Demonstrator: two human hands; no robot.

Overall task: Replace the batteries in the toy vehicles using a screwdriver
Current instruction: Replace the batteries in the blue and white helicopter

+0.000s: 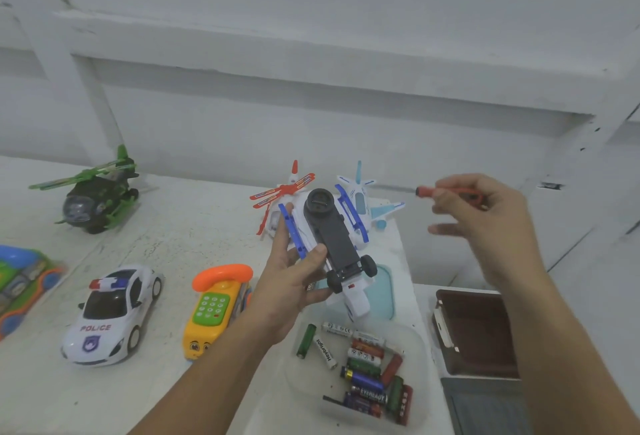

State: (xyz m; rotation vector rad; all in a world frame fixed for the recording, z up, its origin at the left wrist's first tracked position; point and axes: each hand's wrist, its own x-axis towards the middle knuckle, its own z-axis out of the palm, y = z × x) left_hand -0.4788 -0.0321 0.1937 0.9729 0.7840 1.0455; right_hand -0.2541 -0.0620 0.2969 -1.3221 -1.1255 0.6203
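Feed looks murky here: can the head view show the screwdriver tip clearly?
Head view: dim, hazy, flat light, no glare; right hand and screwdriver are motion-blurred, its tip indistinct; the upturned helicopter in the left hand is sharper.

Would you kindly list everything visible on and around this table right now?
green helicopter: one, green-black, far left.
police car: one, white, near left.
toy phone: one, yellow-orange, beside the car.
colourful toy: one, cut off at left edge.
held toy: one, white-blue, black underside up, centre.
red rotor: one, behind held toy; owner unclear.
toy plane: one, pale blue, behind held toy.
batteries: many, mixed colours, in clear tray.
brown box: one, right of tray.
screwdriver: one, red handle.
left hand: grips held toy.
right hand: holds screwdriver.
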